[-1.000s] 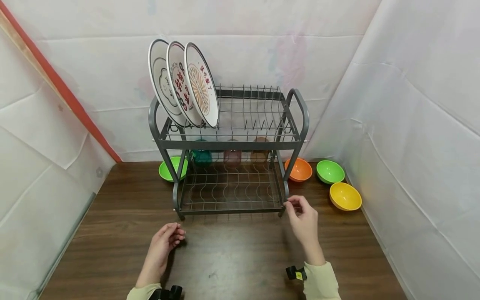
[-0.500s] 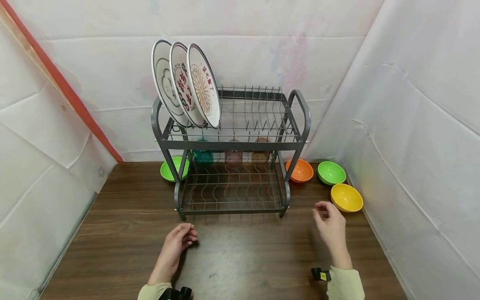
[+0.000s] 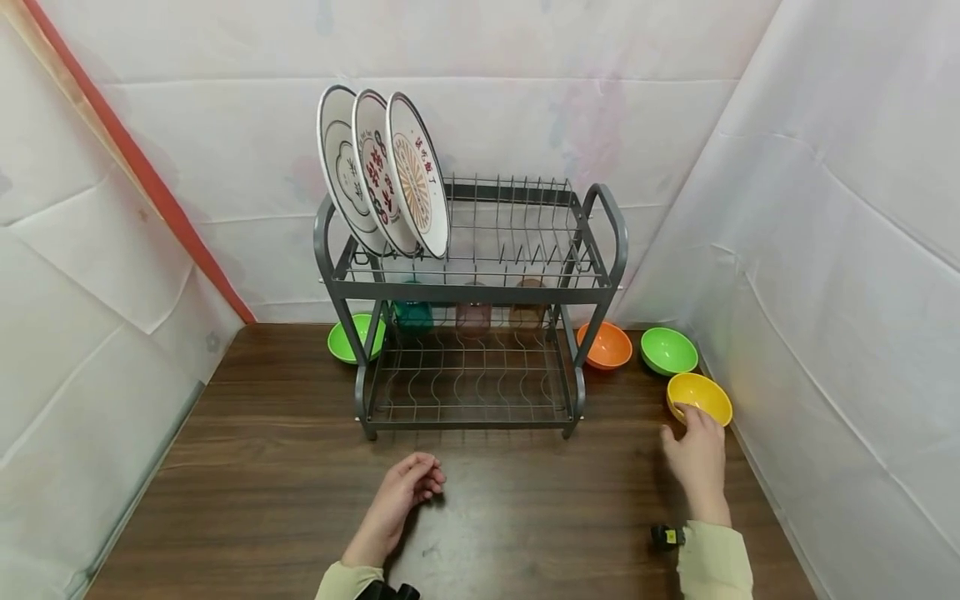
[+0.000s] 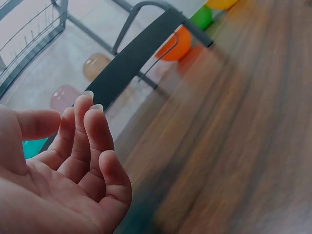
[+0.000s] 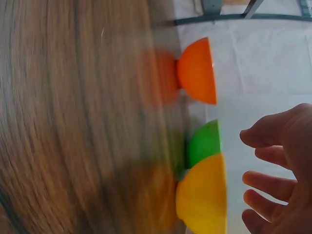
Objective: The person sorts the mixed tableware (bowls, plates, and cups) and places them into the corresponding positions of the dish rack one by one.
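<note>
At the right of the head view, my right hand (image 3: 699,462) hovers at the near side of a yellow bowl (image 3: 701,387), its fingers spread and overlapping the rim there. The right wrist view shows the thumb and fingers apart, just above the yellow bowl (image 5: 202,197), holding nothing. A green bowl (image 3: 669,350) and an orange bowl (image 3: 607,346) stand beyond it. My left hand (image 3: 401,500) is in front of the dish rack (image 3: 468,427), fingers loosely curled with nothing in them, as the left wrist view also shows.
Three patterned plates (image 3: 416,187) stand upright at the left of the rack's top tier. Behind the lower tier are teal, pink and brown cups (image 3: 527,312). Another green bowl (image 3: 348,340) sits by the rack's left leg. White cloth walls (image 3: 847,250) enclose the wooden table (image 3: 225,483).
My right hand has moved right, from the rack's front right leg to the yellow bowl, and its fingers have spread. My left hand has shifted right along the rack's front.
</note>
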The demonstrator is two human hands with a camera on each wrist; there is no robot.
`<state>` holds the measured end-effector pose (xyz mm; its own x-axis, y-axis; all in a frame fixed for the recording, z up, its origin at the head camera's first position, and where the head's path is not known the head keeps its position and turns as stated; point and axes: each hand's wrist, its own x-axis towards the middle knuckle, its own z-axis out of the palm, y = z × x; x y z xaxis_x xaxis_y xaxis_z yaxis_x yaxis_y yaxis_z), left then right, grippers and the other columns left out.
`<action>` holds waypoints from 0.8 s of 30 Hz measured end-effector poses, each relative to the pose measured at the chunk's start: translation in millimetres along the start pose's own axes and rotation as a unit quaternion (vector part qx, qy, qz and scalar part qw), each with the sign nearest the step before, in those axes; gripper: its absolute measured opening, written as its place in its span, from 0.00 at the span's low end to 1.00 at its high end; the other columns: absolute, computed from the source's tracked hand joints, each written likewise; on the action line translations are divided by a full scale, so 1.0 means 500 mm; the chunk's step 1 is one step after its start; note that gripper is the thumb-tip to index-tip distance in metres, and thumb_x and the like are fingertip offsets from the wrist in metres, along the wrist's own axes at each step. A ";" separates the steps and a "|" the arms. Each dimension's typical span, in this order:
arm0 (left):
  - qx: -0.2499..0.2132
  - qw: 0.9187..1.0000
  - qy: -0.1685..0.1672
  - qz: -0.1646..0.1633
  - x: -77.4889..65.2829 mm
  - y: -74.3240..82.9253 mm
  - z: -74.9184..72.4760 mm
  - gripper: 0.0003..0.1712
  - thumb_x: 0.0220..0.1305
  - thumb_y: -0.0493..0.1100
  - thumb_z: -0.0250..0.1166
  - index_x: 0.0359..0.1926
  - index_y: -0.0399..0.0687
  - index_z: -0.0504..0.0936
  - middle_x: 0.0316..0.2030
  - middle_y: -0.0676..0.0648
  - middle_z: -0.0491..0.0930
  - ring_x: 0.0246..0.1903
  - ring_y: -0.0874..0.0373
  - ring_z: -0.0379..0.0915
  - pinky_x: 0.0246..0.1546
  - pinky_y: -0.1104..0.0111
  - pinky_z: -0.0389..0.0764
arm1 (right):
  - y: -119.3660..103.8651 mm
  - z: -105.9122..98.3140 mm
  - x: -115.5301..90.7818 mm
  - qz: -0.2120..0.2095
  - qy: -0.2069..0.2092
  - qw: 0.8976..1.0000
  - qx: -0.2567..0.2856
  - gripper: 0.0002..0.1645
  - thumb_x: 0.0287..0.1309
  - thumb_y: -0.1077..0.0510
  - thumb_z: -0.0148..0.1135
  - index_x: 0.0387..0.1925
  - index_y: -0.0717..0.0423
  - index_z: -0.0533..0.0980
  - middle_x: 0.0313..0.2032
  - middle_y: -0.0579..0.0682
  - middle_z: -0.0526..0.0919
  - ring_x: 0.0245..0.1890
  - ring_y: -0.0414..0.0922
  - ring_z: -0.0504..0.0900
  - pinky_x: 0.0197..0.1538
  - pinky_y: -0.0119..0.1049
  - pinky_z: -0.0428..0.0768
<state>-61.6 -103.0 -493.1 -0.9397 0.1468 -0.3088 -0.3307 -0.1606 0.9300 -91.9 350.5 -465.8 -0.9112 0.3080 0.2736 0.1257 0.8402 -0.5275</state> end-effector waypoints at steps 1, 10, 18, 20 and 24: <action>0.002 1.000 -0.007 -0.001 -0.001 -0.003 0.003 0.15 0.75 0.44 0.55 0.43 0.33 0.75 0.31 0.48 0.79 0.31 0.57 0.75 0.34 0.69 0.73 | 0.004 0.001 0.002 0.004 -0.003 1.000 -0.006 0.26 0.59 0.63 0.65 0.57 0.70 0.73 0.57 0.72 0.73 0.60 0.69 0.63 0.63 0.63 0.60; 0.001 0.999 -0.045 -0.010 -0.008 -0.016 0.022 0.14 0.75 0.43 0.54 0.44 0.34 0.76 0.31 0.49 0.80 0.31 0.59 0.76 0.35 0.69 0.74 | 0.011 0.013 0.007 0.021 0.001 1.000 -0.022 0.20 0.58 0.64 0.64 0.51 0.73 0.74 0.48 0.72 0.76 0.51 0.68 0.69 0.58 0.61 0.62; 0.008 0.999 -0.049 -0.013 -0.007 -0.006 0.027 0.15 0.75 0.44 0.55 0.45 0.33 0.76 0.32 0.49 0.81 0.31 0.58 0.76 0.36 0.68 0.74 | 0.009 0.029 0.000 0.028 0.018 0.999 -0.039 0.13 0.55 0.67 0.66 0.42 0.69 0.78 0.39 0.67 0.79 0.41 0.64 0.72 0.49 0.61 0.65; 0.009 0.999 -0.043 -0.011 -0.005 -0.003 0.024 0.15 0.74 0.44 0.55 0.45 0.32 0.76 0.31 0.48 0.81 0.31 0.58 0.76 0.36 0.68 0.74 | 0.009 0.031 -0.001 0.023 0.018 0.999 -0.042 0.12 0.54 0.67 0.67 0.41 0.69 0.79 0.38 0.66 0.80 0.41 0.63 0.72 0.48 0.61 0.67; 0.012 1.000 -0.015 -0.003 0.002 0.003 0.011 0.16 0.74 0.42 0.55 0.45 0.28 0.75 0.31 0.47 0.80 0.31 0.57 0.75 0.35 0.68 0.74 | 0.014 0.032 0.000 0.004 0.017 0.999 -0.045 0.10 0.54 0.67 0.67 0.40 0.68 0.80 0.36 0.64 0.80 0.39 0.62 0.75 0.46 0.59 0.71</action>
<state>-62.4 -97.8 -490.8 -0.9344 0.1772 -0.3090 -0.3342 -0.1354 0.9327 -97.0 349.2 -482.2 -0.8959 0.3295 0.2980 0.1694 0.8734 -0.4566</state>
